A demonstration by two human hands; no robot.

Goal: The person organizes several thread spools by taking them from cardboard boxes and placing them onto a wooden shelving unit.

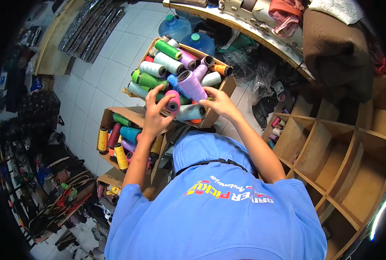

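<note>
Blue shirt [214, 212], tiles [117, 76] beside box [221, 97] edge, left hand [155, 115] gripping end-on pink spool [173, 96], right hand [220, 104] grasping slanted lilac cone [193, 87]

The left hand's [158, 114] fingers covered part of the pink spool [173, 100]; whether the right hand [221, 104] gripped or merely touched the lilac cone [192, 86] could not be told. Stacked cones hid whatever lay deeper in the upper box [223, 96]. The left forearm [136, 162] crossed the lower box [134, 115], masking some of its spools. The lower edge cut off the blue shirt [219, 221], and the dark pile [35, 108] at far left was too dim to sort out.
</note>
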